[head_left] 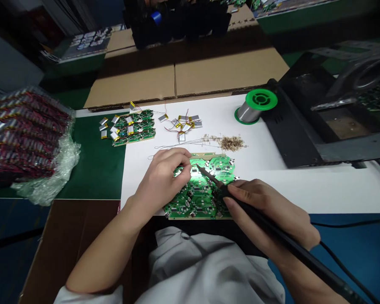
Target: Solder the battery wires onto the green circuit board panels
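Light grey clothing [205,270] is lying nearest to us, in folds on the body side of both hands. We are holding a black soldering iron [256,215] in our right hand [278,204]; the fingers are closing around its grip, and the metal end is pointing away from that hand toward our left hand [166,173]. We are pinching the left fingertips together over the upper part of a green circuit-board panel [194,200]. Whether they are gripping anything fine, we cannot tell.

The panel is lying between the hands, partly under the left one. The iron's tip is ending just beside the left fingertips, over a brightly lit patch; we cannot tell if it is touching.

Beyond the left hand, we are seeing loose silver cells [185,126] with thin leads and, farther left, a second board panel [141,134] with cells resting on and beside it. Well to the left of that hand, a stack of wired cells [22,135] is standing against clear wrap [50,177]. Beyond the gap between the hands, a brown grainy pile [232,143] is lying on the white sheet [319,190]. Beyond the right hand, a green-ended spool [251,113] is standing beside a black box [277,133]. Farthest past both hands, we are recording cardboard [215,76].
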Motion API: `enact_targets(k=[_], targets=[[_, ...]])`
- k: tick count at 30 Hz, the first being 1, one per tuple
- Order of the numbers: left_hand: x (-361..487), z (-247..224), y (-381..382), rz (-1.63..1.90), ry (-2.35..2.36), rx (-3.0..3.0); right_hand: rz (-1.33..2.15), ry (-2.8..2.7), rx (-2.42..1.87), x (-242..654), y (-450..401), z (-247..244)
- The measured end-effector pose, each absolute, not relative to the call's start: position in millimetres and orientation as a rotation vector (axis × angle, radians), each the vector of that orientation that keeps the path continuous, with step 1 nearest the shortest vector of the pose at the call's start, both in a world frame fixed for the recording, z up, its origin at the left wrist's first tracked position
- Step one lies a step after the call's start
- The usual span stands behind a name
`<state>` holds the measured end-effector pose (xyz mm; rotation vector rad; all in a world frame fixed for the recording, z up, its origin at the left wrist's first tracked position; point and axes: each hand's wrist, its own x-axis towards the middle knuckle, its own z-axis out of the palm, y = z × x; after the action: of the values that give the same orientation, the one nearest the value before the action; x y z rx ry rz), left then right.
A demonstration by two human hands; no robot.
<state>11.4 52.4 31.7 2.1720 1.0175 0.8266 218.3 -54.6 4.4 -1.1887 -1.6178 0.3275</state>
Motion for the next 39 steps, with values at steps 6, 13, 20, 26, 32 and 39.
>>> enact_targets(k=[6, 13, 20, 26, 32, 39], targets=[[12.1, 31.6, 53.6, 0.826, 1.020, 2.225, 0.292, -1.619, -1.194, 218.5, -55.1, 7.6], [13.9, 34.8, 54.0, 0.788, 1.018, 2.334, 0.312, -1.522, -1.246, 216.3, -54.4, 13.3], [18.8, 47.3, 54.2, 0.594, 1.079, 2.491, 0.307, -1.545, -1.204, 215.6, -53.0, 14.3], [24.9, 55.6, 56.2, 0.389, 1.159, 2.572, 0.300, -1.575, -1.226, 215.8, -52.5, 13.0], [26.8, 59.8, 58.6, 0.269, 1.171, 2.621, 0.303, -1.574, -1.270, 214.7, -53.4, 10.8], [27.3, 61.6, 59.2, 0.245, 1.164, 2.631, 0.291, -1.608, -1.247, 215.6, -52.8, 11.3]])
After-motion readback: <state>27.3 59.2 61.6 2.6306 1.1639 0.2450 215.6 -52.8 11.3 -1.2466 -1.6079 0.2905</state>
